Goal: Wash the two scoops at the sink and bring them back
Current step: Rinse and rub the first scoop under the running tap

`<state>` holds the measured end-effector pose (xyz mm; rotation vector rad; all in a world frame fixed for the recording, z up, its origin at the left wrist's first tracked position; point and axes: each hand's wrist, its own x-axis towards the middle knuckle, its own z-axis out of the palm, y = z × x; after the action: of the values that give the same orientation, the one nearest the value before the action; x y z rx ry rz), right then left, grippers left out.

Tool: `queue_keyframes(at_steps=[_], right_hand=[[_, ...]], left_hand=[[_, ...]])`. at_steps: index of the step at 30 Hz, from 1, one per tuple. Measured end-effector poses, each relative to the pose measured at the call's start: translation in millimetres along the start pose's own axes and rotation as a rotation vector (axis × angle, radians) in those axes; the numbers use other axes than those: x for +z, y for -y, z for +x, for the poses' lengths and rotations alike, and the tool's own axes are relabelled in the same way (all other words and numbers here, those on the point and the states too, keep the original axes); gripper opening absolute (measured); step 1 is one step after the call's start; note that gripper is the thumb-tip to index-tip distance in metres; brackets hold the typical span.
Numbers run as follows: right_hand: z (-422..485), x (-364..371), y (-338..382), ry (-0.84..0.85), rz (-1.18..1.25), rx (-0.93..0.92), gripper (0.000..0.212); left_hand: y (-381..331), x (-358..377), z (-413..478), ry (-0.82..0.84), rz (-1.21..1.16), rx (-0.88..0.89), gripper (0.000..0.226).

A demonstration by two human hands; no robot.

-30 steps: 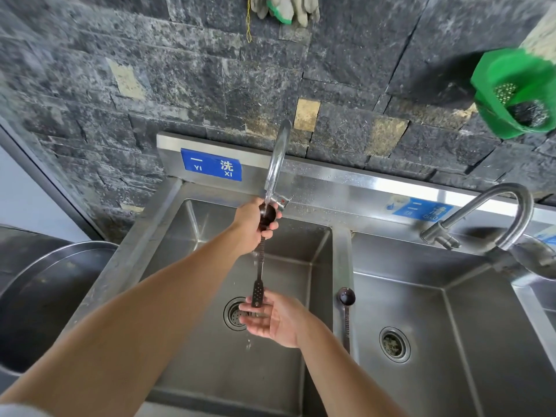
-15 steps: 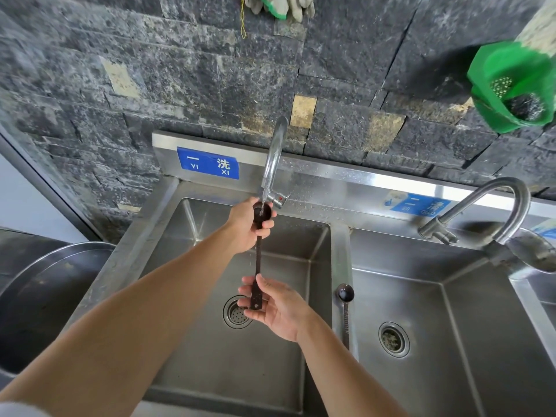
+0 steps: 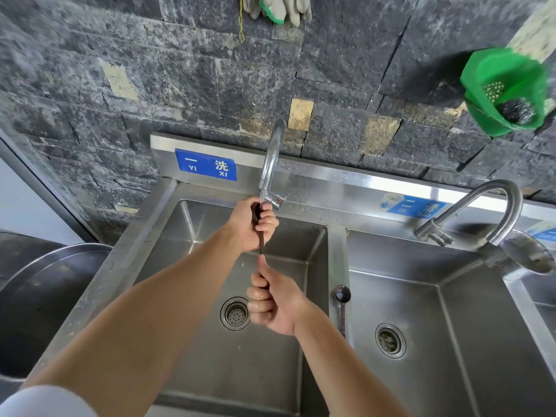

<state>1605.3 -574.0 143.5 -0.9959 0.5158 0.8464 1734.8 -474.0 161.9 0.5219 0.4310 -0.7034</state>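
I hold a dark, long-handled scoop (image 3: 261,243) upright under the left faucet (image 3: 272,164), over the left basin (image 3: 192,266). My left hand (image 3: 255,225) grips its upper end, which hides the bowl, just below the spout. My right hand (image 3: 270,302) grips the lower end of the handle, thumb pointing up along it. Only a short piece of handle shows between the two hands. The second scoop (image 3: 341,299) lies on the divider between the two basins, bowl toward the wall.
The right basin (image 3: 451,341) has its own curved faucet (image 3: 481,212). A green basket (image 3: 505,88) with scourers hangs on the stone wall at right. Gloves (image 3: 276,7) hang at top. A large steel pot (image 3: 39,296) stands left of the sink.
My right hand has slid up the handle and closed round it, so the two hands are closer together. My left hand has wrapped more tightly over the scoop's bowl.
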Motion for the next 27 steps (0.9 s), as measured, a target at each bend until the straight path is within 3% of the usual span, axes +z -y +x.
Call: queue_keyframes(at_steps=[4, 6, 8, 11, 13, 16, 18, 21, 23, 25, 27], right_hand=[[-4.6, -10.7, 5.8, -0.675, -0.950, -0.308, 0.061], [-4.9, -18.0, 8.3, -0.894, -1.261, -0.368, 0.066], [-5.0, -15.9, 12.4, -0.806, -1.171, -0.322, 0.063], [-7.0, -8.3, 16.2, -0.355, -0.492, -0.087, 0.057], [-11.6, -12.5, 16.5, -0.096, -0.168, 0.035, 0.060], [-22.1, -14.2, 19.4, 0.164, 0.034, 0.130, 0.058], [-20.0, -11.0, 21.4, 0.002, -0.106, 0.081, 0.059], [-21.4, -14.0, 23.6, -0.643, -0.951, -0.194, 0.055], [-18.4, -20.6, 22.7, -0.890, -1.299, -0.335, 0.061], [-14.9, -19.2, 23.6, -0.797, -1.141, -0.303, 0.059], [-12.8, -13.9, 21.8, -0.465, -0.623, -0.095, 0.053]], left_hand=[[5.6, 10.7, 3.8, 0.000, -0.022, 0.074, 0.024], [7.4, 15.3, 7.9, -0.077, 0.005, 0.137, 0.032], [8.2, 16.1, 10.8, -0.144, 0.020, 0.171, 0.034], [6.3, 9.9, 9.5, -0.142, -0.002, 0.169, 0.029], [3.6, 5.7, 6.8, -0.096, -0.038, 0.116, 0.029], [2.5, 6.2, 3.6, -0.010, -0.139, 0.040, 0.030], [3.3, 8.3, 2.6, 0.015, -0.197, 0.030, 0.031], [5.9, 10.6, 3.8, -0.069, -0.165, 0.109, 0.033], [9.8, 12.4, 5.8, -0.125, -0.147, 0.155, 0.033], [12.7, 14.3, 7.3, -0.148, -0.166, 0.169, 0.032], [12.1, 13.2, 8.8, -0.154, -0.171, 0.162, 0.031]])
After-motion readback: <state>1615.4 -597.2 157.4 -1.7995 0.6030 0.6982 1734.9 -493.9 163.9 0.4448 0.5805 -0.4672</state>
